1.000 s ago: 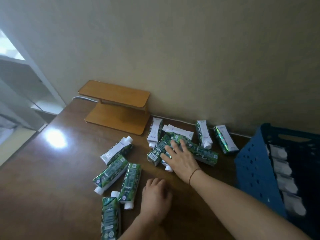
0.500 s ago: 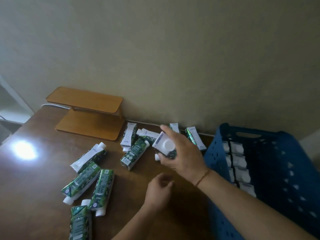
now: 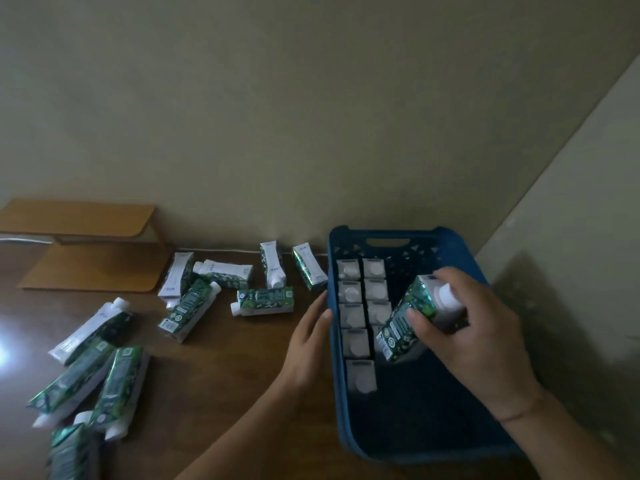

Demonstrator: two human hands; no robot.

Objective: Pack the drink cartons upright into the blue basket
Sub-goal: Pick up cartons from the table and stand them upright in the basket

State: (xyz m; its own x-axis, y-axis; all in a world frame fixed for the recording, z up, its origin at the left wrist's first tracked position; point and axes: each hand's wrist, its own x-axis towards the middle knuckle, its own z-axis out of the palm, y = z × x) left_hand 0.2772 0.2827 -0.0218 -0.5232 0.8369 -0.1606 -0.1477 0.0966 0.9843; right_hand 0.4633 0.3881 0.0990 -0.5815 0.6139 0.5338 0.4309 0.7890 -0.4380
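We see R hand (image 3: 476, 327), fingers curled round a tilted carton (image 3: 412, 318) over blue basket (image 3: 408, 233). L hand (image 3: 308, 341), fingers straight, together, rests on basket's left wall. Other cartons (image 3: 263, 301) lie on table (image 3: 225, 368).

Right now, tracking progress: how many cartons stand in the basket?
8 cartons clearly: five in the left column, three in the right column; the held carton may hide another.

The carton (image 3: 414, 315) in my right hand (image 3: 474, 336) is green with a pale leafy print, its top and cap white. The basket (image 3: 401, 233) at right is deep blue, pierced with triangles. The cartons (image 3: 265, 301) lying at left are green and white. The counter (image 3: 221, 368) is dark brown; the shelf (image 3: 86, 268) at upper left is orange-brown, the wall (image 3: 311, 116) dull olive-beige.
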